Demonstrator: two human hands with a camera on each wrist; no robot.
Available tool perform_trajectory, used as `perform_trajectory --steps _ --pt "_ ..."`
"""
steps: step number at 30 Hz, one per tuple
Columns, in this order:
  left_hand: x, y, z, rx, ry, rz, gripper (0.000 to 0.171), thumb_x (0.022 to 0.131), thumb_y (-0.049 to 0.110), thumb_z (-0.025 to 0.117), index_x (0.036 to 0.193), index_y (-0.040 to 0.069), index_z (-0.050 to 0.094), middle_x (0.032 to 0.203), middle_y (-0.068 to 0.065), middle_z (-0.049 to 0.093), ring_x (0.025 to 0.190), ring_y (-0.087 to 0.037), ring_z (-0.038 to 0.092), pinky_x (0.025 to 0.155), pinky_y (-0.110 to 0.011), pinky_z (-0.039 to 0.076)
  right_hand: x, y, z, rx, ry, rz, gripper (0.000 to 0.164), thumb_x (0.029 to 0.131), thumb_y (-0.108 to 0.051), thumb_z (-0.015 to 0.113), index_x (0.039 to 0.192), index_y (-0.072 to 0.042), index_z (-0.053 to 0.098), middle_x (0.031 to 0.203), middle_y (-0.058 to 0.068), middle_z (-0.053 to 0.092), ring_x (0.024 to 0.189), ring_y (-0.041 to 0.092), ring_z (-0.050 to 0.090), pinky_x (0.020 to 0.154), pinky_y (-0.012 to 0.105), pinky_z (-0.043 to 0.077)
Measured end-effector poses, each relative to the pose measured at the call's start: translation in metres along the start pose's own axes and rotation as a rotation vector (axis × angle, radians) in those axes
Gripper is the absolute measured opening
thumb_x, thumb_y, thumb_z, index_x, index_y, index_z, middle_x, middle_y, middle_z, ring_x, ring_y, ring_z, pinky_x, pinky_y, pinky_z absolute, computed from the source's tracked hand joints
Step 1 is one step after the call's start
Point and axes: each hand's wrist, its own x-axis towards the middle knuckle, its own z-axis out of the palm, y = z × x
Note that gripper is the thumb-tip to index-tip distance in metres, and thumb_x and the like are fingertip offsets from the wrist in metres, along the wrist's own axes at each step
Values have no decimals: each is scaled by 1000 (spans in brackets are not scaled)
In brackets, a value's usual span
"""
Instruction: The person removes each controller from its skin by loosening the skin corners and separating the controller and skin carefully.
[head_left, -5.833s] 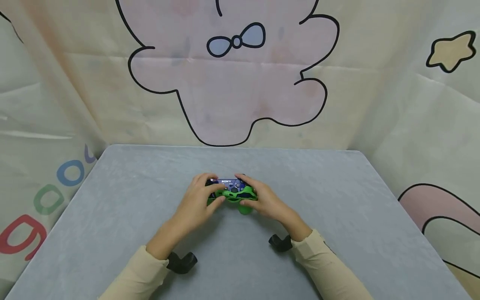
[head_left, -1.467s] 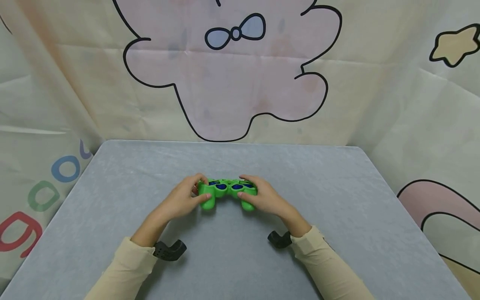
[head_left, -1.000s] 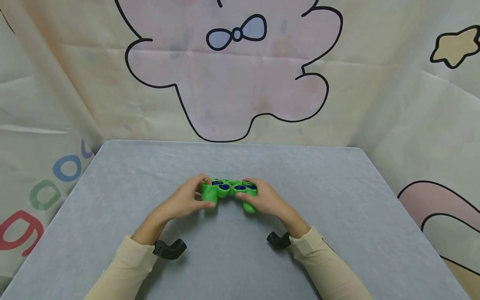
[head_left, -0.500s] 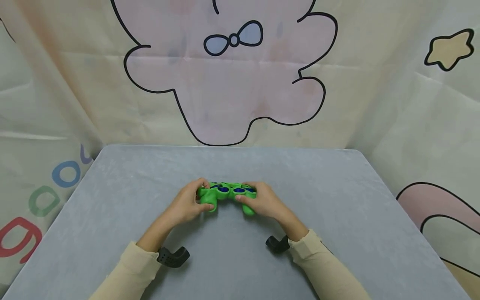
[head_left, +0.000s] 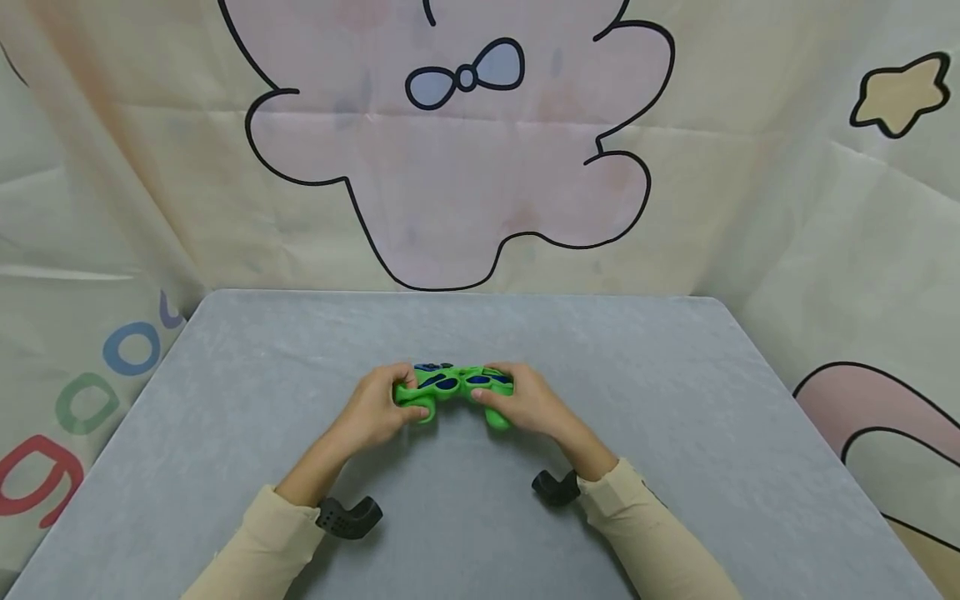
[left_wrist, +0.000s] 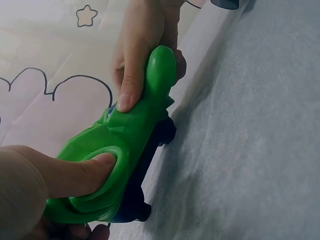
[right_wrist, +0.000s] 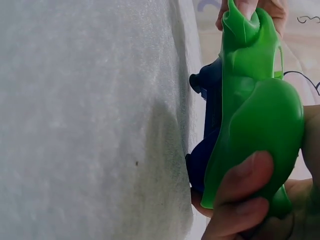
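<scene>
A blue game controller [right_wrist: 214, 110] sits in a stretchy green cover [head_left: 462, 379], held just over the table by both hands. Its blue body shows through oval openings in the cover, and a strip of it is bare at the far left edge. Two thumbsticks [left_wrist: 166, 131] point down at the table in the left wrist view. My left hand [head_left: 375, 408] grips the left end, its thumb pressed into a folded ring of the cover. My right hand [head_left: 531, 400] grips the right end, thumb on the near side and fingers curled behind.
Grey cloth covers the table [head_left: 480, 517]. A patterned curtain [head_left: 525, 183] hangs behind its far edge and along both sides. Black wrist cameras [head_left: 349, 517] stick out inward from the sleeves.
The controller was face up with its SONY label showing; it has since been turned over. Lately the cover's left end has folded toward me, baring blue at the far left.
</scene>
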Motion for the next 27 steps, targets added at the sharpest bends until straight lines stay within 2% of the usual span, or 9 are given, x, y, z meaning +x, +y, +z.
perform_trajectory --steps 6,10,13,16,19,22,27 --pt "0 -1 -3 8 -50 6 40 78 7 86 75 12 46 76 0 44 72 -16 43 64 -29 34 1 0 0 4 2 -15 53 94 -36 71 138 -8 61 132 10 67 111 21 60 96 42 50" --pt "1 -4 -12 -28 -89 2 24 87 14 80 92 11 56 82 -2 51 77 -17 50 65 -29 40 1 0 0 15 10 -32 51 94 -35 72 136 -7 63 127 10 69 103 19 61 89 37 50" --pt "2 -7 -17 -69 -98 2 22 94 19 72 110 10 60 95 -10 61 87 -22 57 71 -33 45 1 0 1 17 14 -34 51 94 -35 72 136 -7 63 126 9 69 100 17 59 87 34 50" --pt "4 -8 -19 -65 -93 3 33 96 21 70 125 11 58 118 -19 62 101 -29 60 81 -39 51 1 -1 0 17 15 -34 52 94 -35 72 137 -7 62 128 10 68 100 17 59 88 33 49" --pt "5 -10 -17 -38 -89 -13 52 96 22 71 142 14 48 140 -23 54 115 -36 59 92 -47 53 1 -1 1 18 15 -37 54 94 -34 72 137 -4 61 129 11 68 100 18 59 87 34 50" --pt "5 -12 -15 -23 -104 -25 63 96 24 71 151 12 43 144 -24 53 121 -39 60 95 -49 53 1 -2 1 16 14 -33 56 94 -34 72 138 -4 60 130 12 67 102 18 59 88 34 49" --pt "6 -13 -12 -27 -122 -10 55 96 26 70 144 5 53 137 -26 59 110 -36 67 85 -44 56 0 -2 1 15 12 -21 57 94 -36 72 140 -5 59 132 11 66 105 19 59 91 37 50"
